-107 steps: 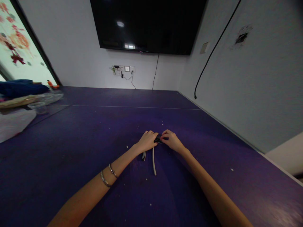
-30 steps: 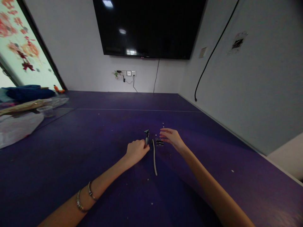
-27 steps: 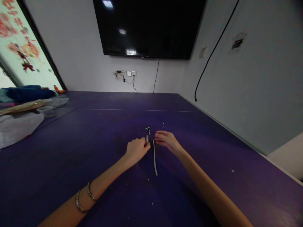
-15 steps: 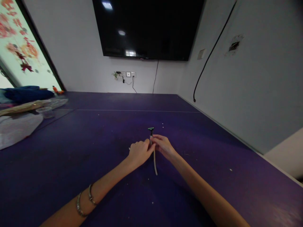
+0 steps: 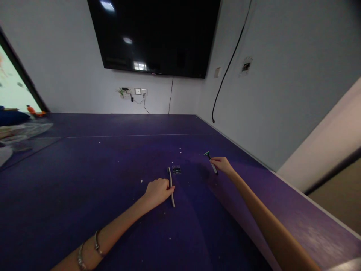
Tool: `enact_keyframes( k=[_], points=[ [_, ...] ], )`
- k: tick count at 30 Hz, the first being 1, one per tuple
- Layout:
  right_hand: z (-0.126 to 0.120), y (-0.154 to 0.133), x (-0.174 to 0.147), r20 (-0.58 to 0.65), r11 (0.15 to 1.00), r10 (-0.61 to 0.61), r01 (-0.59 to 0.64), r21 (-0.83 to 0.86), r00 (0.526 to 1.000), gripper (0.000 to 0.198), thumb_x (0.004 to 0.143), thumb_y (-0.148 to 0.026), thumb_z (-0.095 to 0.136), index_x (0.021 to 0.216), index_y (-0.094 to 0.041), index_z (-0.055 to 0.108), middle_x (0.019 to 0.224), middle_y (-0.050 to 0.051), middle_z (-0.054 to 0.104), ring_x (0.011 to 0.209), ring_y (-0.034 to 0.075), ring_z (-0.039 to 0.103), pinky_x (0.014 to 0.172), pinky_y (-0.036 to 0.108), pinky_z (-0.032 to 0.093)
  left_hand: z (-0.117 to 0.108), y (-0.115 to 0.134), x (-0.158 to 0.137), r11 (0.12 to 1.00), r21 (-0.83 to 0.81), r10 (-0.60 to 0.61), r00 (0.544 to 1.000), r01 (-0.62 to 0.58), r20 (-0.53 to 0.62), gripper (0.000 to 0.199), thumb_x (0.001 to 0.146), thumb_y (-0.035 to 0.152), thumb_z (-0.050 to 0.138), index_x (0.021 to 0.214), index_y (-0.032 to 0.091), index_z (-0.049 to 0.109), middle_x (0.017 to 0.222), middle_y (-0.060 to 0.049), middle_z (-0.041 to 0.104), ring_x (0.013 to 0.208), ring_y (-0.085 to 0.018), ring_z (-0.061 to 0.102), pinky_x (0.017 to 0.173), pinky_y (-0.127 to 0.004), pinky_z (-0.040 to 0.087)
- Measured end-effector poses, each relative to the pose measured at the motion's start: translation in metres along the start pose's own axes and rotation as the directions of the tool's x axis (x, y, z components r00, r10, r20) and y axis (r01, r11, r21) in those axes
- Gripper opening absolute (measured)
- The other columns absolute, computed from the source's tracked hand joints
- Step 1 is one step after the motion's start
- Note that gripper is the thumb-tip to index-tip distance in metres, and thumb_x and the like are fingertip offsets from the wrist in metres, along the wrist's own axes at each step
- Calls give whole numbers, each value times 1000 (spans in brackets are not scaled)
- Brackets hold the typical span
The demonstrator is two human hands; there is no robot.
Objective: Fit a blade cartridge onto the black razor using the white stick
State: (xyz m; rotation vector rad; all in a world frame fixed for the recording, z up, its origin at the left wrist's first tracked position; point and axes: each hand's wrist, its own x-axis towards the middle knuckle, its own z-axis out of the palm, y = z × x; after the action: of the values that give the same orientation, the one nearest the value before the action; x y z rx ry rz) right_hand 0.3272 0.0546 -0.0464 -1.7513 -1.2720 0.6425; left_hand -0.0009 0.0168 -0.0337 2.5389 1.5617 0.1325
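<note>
My left hand [image 5: 158,191] is closed around a thin pale toothbrush [image 5: 172,197], its bristle end pointing away from me and its handle toward me. Out to the right, my right hand [image 5: 222,164] pinches a razor [image 5: 213,168] by its handle, with the greenish head up and to the left. Just beyond my left hand, beside the toothbrush head, a small dark case with a clear look [image 5: 176,169] lies on the purple surface [image 5: 118,210].
Small white scraps [image 5: 141,181] dot the surface. Plastic bags [image 5: 26,131] and dark blue cloth [image 5: 12,117] lie at the far left, near an orange object [image 5: 35,111]. A black cable [image 5: 225,71] hangs down the right wall. A television [image 5: 158,34] hangs ahead.
My hands have moved apart; the right one has carried the razor to the right. The toothbrush in my left hand and the small case now show clearly. The view has turned right.
</note>
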Motion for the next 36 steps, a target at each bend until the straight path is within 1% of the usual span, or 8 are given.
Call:
enact_keyframes(
  k=[6,13,21,27,29,32,34,36],
  points=[
    [-43,38,-6,-138,970,16,-49,-237,990,14,60,-25,61,62,-17,72,53,1,65,60,19,61,54,23,41,7,5,7,997,78,-23,999,26,-37,39,85,43,38,80,17,66,78,-10,68,78,-25,65,67,-35,48],
    [-46,55,-12,-176,924,-10,-58,-379,984,15,62,-23,61,68,-17,74,68,7,71,73,23,66,59,24,44,8,7,17,995,85,-58,998,58,-1,35,84,36,39,83,16,68,84,-12,68,82,-25,66,70,-37,49],
    [-41,48,-17,-187,890,-51,-40,-455,981,15,62,-20,60,69,-17,73,70,7,71,74,23,67,63,24,45,11,12,16,995,67,-74,997,74,-5,34,86,33,38,85,15,67,88,-11,69,84,-25,65,70,-34,48],
    [-35,20,-28,-171,881,-203,104,-461,964,21,64,-16,57,77,-18,73,90,9,70,91,23,62,82,29,44,7,9,11,995,71,-60,997,63,-43,34,87,32,37,84,16,66,87,-10,69,82,-23,66,69,-32,48],
    [-20,4,-37,-149,920,-255,192,-343,955,22,65,-17,57,82,-18,71,91,9,69,88,21,62,83,31,45,0,12,9,996,72,-50,997,54,-64,36,88,33,34,85,16,66,85,-10,68,81,-24,66,68,-33,48],
    [15,-26,-58,-60,974,-183,189,123,981,23,66,-23,63,87,-18,68,79,5,68,76,18,63,72,32,50,-13,24,3,996,80,-33,996,39,-85,37,89,34,32,90,16,65,85,-10,68,81,-23,65,69,-33,48],
    [42,-45,-76,124,898,-68,7,440,990,27,65,-26,67,91,-18,66,78,4,67,71,16,63,64,29,51,-19,36,-1,995,95,-15,996,24,-93,38,89,35,31,93,17,64,85,-10,68,81,-23,65,70,-33,47],
    [66,-59,-92,282,756,27,-204,622,959,27,65,-27,69,90,-17,65,83,6,67,70,14,63,64,27,51,-22,48,-5,994,111,7,995,5,-101,37,89,35,32,95,16,64,84,-11,69,81,-24,66,69,-33,48]
  ],
)
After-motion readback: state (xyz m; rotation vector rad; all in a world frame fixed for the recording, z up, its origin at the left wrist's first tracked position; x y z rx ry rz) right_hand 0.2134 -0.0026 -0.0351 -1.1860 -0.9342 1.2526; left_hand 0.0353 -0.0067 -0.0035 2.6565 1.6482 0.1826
